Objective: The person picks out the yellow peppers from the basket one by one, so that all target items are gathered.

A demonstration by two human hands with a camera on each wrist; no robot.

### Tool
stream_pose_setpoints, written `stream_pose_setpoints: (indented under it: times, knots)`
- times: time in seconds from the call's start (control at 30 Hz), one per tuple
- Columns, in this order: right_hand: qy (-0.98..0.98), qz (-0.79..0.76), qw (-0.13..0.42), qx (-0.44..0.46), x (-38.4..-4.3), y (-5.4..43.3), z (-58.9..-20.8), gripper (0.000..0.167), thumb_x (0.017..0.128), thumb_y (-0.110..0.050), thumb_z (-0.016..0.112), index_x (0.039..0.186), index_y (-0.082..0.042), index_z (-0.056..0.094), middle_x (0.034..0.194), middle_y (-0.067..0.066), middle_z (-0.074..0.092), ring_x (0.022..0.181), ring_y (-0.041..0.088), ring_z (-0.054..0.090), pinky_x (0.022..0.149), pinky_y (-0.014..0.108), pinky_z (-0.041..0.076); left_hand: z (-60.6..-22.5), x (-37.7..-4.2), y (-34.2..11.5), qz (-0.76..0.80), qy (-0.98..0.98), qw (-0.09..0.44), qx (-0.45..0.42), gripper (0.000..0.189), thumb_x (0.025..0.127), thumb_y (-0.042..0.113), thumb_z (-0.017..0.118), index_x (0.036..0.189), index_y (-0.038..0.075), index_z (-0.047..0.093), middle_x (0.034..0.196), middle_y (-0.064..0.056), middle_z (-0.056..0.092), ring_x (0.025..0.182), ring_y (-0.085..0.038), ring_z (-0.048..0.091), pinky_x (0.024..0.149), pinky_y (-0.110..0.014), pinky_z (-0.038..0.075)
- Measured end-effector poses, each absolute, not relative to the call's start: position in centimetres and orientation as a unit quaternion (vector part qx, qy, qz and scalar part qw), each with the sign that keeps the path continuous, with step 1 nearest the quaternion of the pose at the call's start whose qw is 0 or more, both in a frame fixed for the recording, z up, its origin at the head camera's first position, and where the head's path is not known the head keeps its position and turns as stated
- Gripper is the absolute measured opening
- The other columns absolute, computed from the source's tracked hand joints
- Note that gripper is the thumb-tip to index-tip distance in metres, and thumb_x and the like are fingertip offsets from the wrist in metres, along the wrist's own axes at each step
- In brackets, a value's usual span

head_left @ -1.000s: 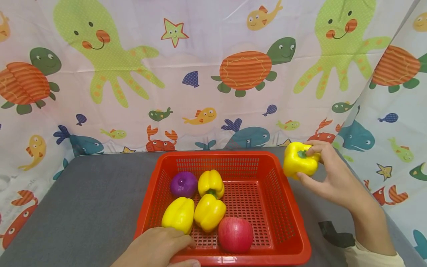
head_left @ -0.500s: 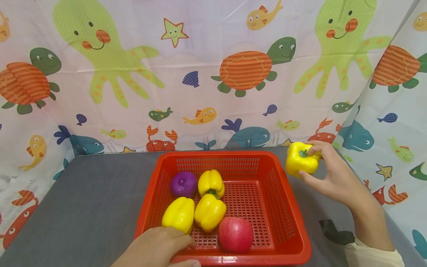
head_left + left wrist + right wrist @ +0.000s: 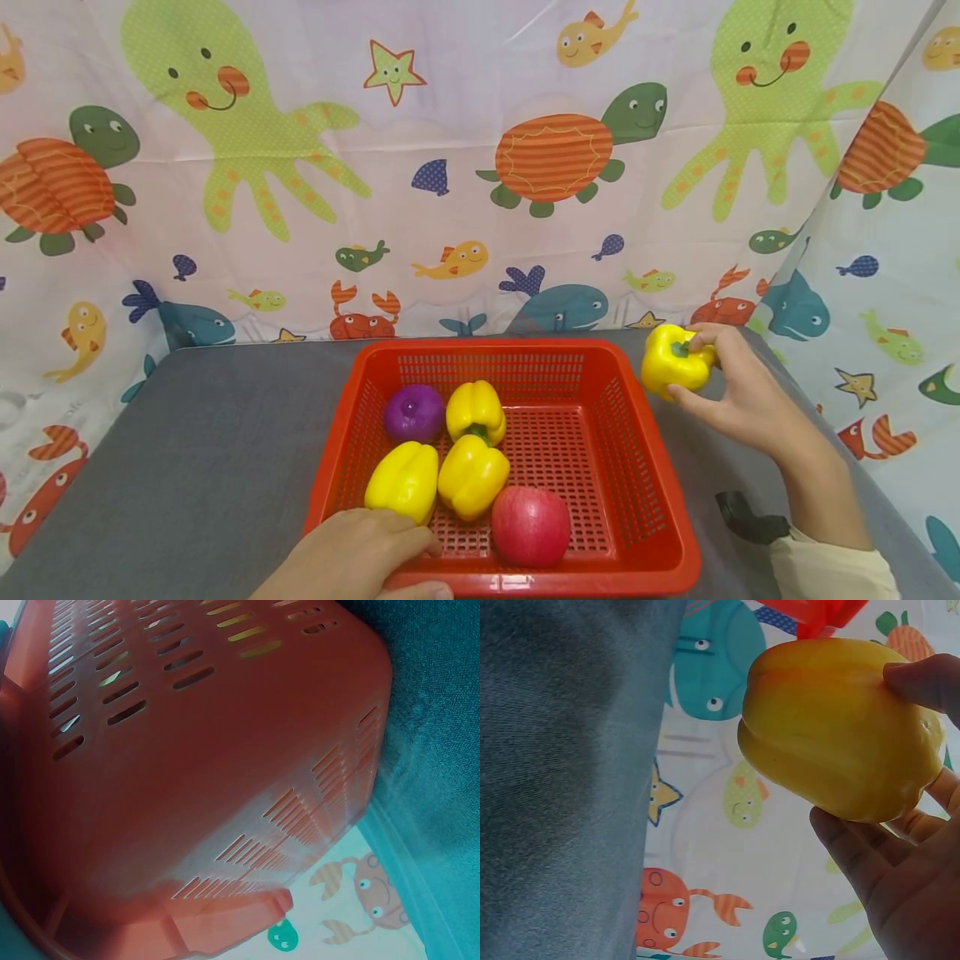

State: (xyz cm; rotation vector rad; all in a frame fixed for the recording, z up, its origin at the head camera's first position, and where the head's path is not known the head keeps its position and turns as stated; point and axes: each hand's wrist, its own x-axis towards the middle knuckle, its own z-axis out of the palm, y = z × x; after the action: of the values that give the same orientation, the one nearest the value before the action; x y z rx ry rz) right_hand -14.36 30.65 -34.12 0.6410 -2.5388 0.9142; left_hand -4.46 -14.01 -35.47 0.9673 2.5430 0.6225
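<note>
To the right of the red plastic basket (image 3: 660,467), my right hand (image 3: 738,396) holds a yellow bell pepper (image 3: 671,367) between thumb and fingers, its green stem facing me. In the right wrist view the pepper (image 3: 840,727) hangs above the table, with the thumb on one side and fingertips on the other. My left hand (image 3: 352,550) grips the basket's front left rim, fingers reaching inside and thumb at the front. Beside those fingers lies another yellow bell pepper (image 3: 405,482). The left wrist view shows the basket's outer wall (image 3: 225,750); the hand is out of sight there.
Inside the basket are two more yellow bell peppers (image 3: 476,412) (image 3: 472,477), a purple onion-like vegetable (image 3: 414,414) and a red apple (image 3: 531,527). Grey cloth (image 3: 210,450) covers the table. A sea-animal curtain (image 3: 450,167) hangs behind and at both sides. A black strap (image 3: 750,518) sits by my right sleeve.
The right hand and its bell pepper have shifted only slightly, first rightward, then a little down and back. The right forearm has moved slightly left. My left hand and the basket have stayed in place.
</note>
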Motion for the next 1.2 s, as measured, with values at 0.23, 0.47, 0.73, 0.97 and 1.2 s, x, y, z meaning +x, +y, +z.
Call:
stream_pose_setpoints:
  times: [0.23, 0.47, 0.73, 0.97, 1.2]
  knots:
    - [-0.908, 0.328, 0.156, 0.208, -14.8, 30.8, -35.1, 0.061, 0.074, -0.001, 0.085, 0.118, 0.000, 0.042, 0.125, 0.018, 0.047, 0.106, 0.031, 0.047, 0.082, 0.005, 0.039, -35.4, -4.5, -14.0, 0.216, 0.899, 0.179, 0.336, 0.048, 0.095, 0.069, 0.047, 0.108, 0.029, 0.071, 0.092, 0.026, 0.062, 0.076, 0.003, 0.054, 0.072, -0.031, 0.051]
    - [-0.920, 0.318, 0.129, 0.187, -15.3, 31.0, -35.9, 0.060, 0.076, -0.007, 0.086, 0.119, -0.001, 0.043, 0.122, 0.016, 0.047, 0.103, 0.029, 0.047, 0.079, 0.011, 0.044, -35.4, -4.6, -14.0, 0.219, 0.900, 0.192, 0.324, 0.047, 0.094, 0.069, 0.048, 0.108, 0.030, 0.070, 0.091, 0.027, 0.061, 0.075, 0.003, 0.054, 0.072, -0.032, 0.051]
    - [-0.930, 0.310, 0.103, 0.167, -15.5, 31.0, -36.5, 0.061, 0.077, -0.012, 0.087, 0.119, -0.002, 0.044, 0.122, 0.016, 0.046, 0.102, 0.029, 0.047, 0.079, 0.029, 0.054, -35.4, -4.5, -14.0, 0.210, 0.902, 0.185, 0.330, 0.048, 0.094, 0.069, 0.047, 0.109, 0.030, 0.070, 0.092, 0.027, 0.062, 0.076, 0.003, 0.054, 0.073, -0.034, 0.051]
    - [-0.933, 0.307, 0.089, 0.167, -15.7, 30.9, -36.9, 0.060, 0.078, -0.012, 0.086, 0.119, -0.001, 0.044, 0.121, 0.017, 0.046, 0.101, 0.030, 0.048, 0.080, 0.052, 0.056, -35.4, -4.6, -14.1, 0.213, 0.900, 0.179, 0.336, 0.048, 0.095, 0.069, 0.047, 0.108, 0.030, 0.070, 0.091, 0.027, 0.061, 0.075, 0.003, 0.054, 0.071, -0.032, 0.051]
    - [-0.937, 0.308, 0.054, 0.155, -15.7, 30.9, -37.0, 0.066, 0.079, -0.016, 0.086, 0.125, 0.003, 0.042, 0.124, 0.020, 0.044, 0.103, 0.034, 0.047, 0.085, 0.058, 0.052, -35.3, -4.6, -14.0, 0.210, 0.901, 0.189, 0.329, 0.048, 0.094, 0.070, 0.046, 0.108, 0.031, 0.070, 0.092, 0.027, 0.062, 0.076, 0.003, 0.054, 0.073, -0.034, 0.051]
